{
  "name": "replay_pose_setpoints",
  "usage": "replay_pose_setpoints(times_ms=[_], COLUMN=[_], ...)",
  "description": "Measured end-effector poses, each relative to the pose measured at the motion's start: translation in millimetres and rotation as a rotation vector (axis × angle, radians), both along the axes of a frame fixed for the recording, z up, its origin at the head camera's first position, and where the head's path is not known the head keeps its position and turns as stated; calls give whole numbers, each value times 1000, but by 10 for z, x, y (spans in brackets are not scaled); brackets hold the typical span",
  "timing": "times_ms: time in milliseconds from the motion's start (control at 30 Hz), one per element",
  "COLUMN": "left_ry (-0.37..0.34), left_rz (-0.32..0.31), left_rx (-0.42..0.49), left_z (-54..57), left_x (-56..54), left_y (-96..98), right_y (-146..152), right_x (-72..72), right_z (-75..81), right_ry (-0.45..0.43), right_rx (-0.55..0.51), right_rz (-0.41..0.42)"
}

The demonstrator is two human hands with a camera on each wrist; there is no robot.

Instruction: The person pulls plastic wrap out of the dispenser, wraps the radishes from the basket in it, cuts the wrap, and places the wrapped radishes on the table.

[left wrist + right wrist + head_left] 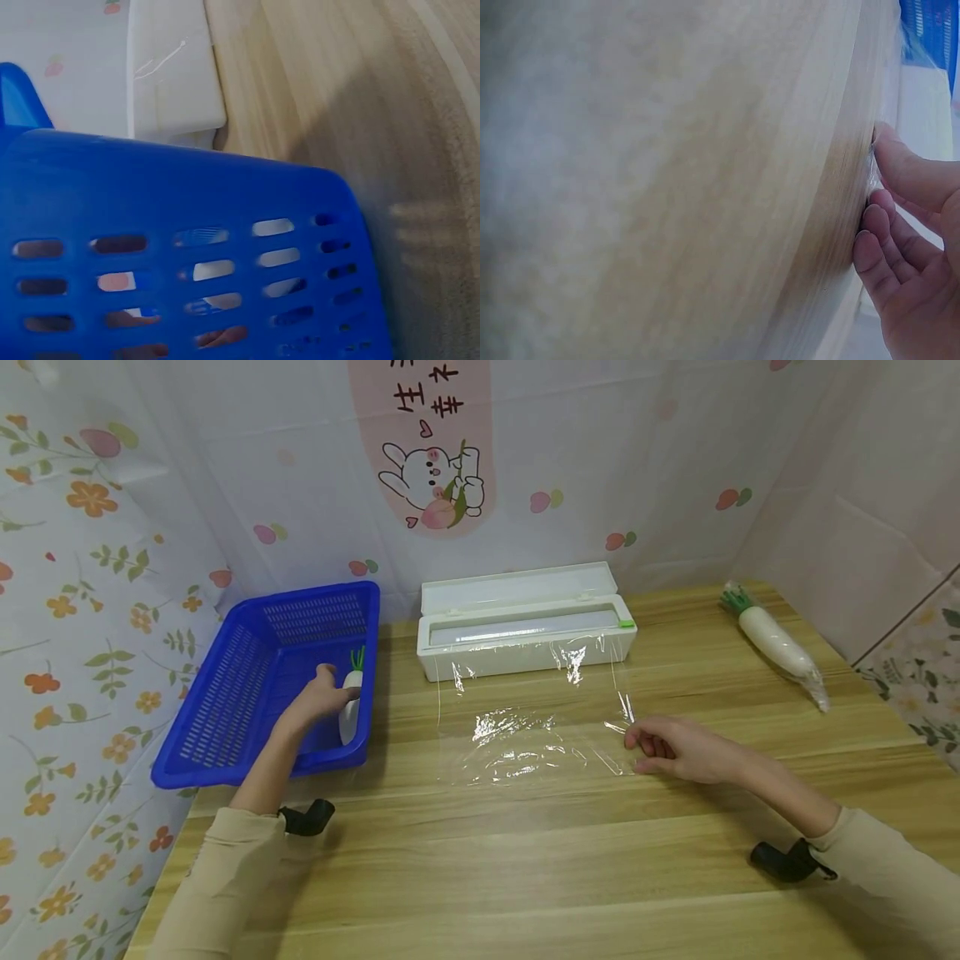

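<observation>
My left hand (pixel 318 700) reaches inside the blue basket (pixel 168 774), its thumb across a white radish (pixel 348 718) with green leaf stubs that leans along the right wall. Whether the fingers close round that radish, I cannot tell; in the left wrist view the blue basket wall (pixel 165 180) screens most of them. A sheet of clear cling film (pixel 517 747) stretches forward over the tabletop from a white dispenser box (pixel 525 662) with its lid raised. My right hand (pixel 678 750) pinches the film's near right corner between thumb and fingers, also seen at the film edge in the right wrist view.
A second white radish (pixel 776 643), green-topped and with clear film about it, lies at the table's right side. The wooden table (pixel 480 877) meets a patterned cloth (pixel 660 460) behind. Black wrist mounts (pixel 307 818) stick out under both sleeves.
</observation>
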State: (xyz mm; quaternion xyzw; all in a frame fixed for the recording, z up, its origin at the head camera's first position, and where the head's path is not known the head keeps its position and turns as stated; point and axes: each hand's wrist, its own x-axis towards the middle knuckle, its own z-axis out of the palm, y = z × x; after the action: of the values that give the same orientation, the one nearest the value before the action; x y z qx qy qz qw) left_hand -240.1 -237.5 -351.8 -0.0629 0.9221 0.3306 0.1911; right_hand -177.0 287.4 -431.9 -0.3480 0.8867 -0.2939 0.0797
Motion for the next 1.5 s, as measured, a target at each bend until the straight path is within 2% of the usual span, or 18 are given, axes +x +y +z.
replay_pose_setpoints(times_ms=[133, 300, 467, 633, 800, 1000, 1200, 1500], left_ry=[-55, -26, -21, -43, -22, 89, 196, 468], left_rz=[-37, -55, -35, -17, -13, -13, 51, 156], left_rx=[31, 2, -50, -36, -35, -100, -103, -38], left_z=[-68, -122, -117, -96, -86, -44, 13, 82], left_x=[1, -2, 2, 16, 25, 43, 114, 182], left_y=[9, 2, -7, -2, -19, -24, 9, 64], right_y=[8, 20, 29, 38, 33, 14, 2, -15], right_x=[2, 8, 6, 1, -2, 3, 17, 31], right_z=[7, 23, 21, 6, -8, 18, 10, 23], right_ry=[-5, -13, -1, 24, 24, -5, -6, -27], right_rx=[-6, -6, 0, -7, -8, 9, 6, 8], right_rz=[3, -3, -1, 12, 9, -16, -18, -33])
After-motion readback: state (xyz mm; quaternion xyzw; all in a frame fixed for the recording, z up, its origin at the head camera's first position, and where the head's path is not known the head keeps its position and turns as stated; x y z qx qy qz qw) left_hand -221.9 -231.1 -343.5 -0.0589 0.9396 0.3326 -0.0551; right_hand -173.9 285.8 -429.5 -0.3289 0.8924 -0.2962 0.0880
